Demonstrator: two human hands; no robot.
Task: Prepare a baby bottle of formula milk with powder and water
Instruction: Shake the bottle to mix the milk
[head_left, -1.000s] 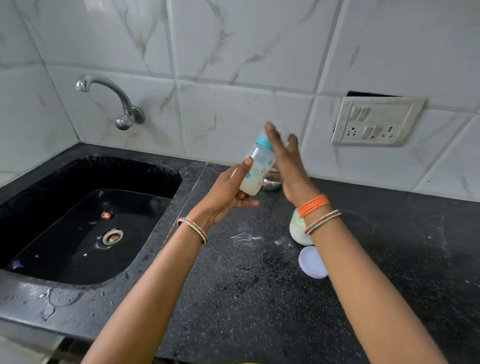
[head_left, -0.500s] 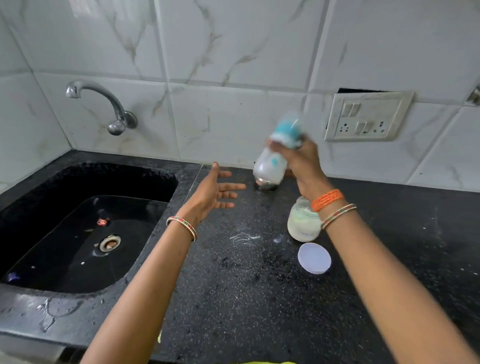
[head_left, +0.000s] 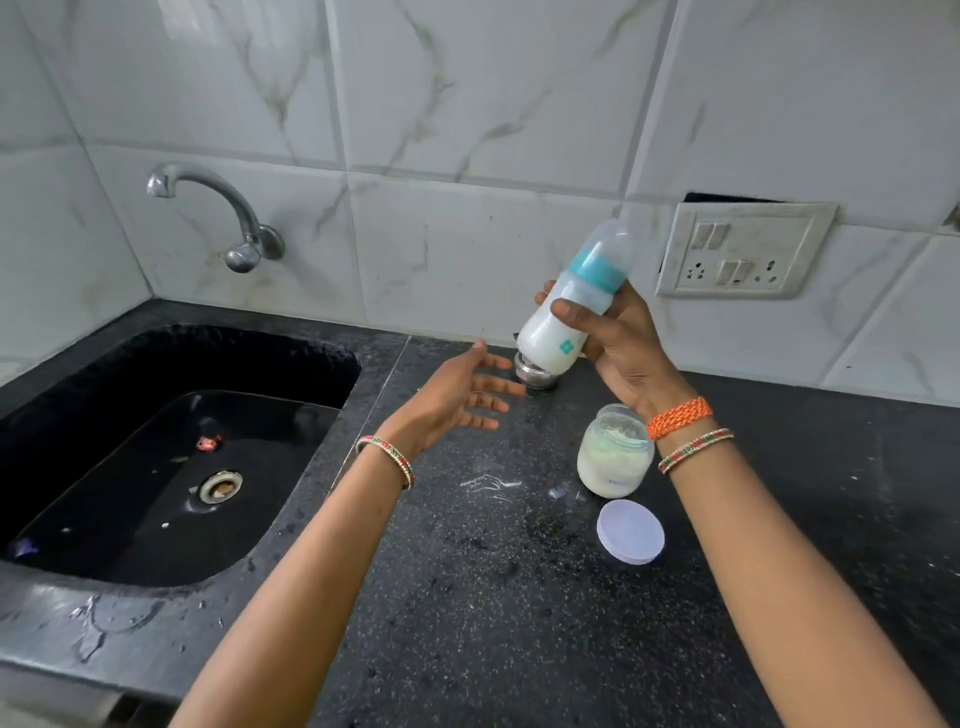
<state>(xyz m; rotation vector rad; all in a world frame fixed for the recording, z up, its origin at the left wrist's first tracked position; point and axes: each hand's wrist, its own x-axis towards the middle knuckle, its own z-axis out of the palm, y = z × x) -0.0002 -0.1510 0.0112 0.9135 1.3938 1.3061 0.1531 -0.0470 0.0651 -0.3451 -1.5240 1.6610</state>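
Note:
My right hand (head_left: 621, 343) grips a baby bottle (head_left: 571, 301) around its middle, above the black counter. The bottle is tilted, its clear cap and teal ring pointing up and right, and white milk fills its lower half. My left hand (head_left: 457, 397) hovers open just left of the bottle's base, fingers spread, touching nothing. An open jar of white formula powder (head_left: 613, 452) stands on the counter below my right wrist. Its round white lid (head_left: 630, 531) lies flat in front of it.
A small steel cup (head_left: 535, 375) stands behind the bottle's base near the wall. A black sink (head_left: 171, 457) with a steel tap (head_left: 228, 218) fills the left side. A switch and socket plate (head_left: 743, 252) sits on the tiled wall. Powder specks dot the counter (head_left: 493, 597).
The bottle passed from between both hands into my right hand alone. My left hand let go and opened. The bottle now sits tilted and sharp, where it was motion-blurred before.

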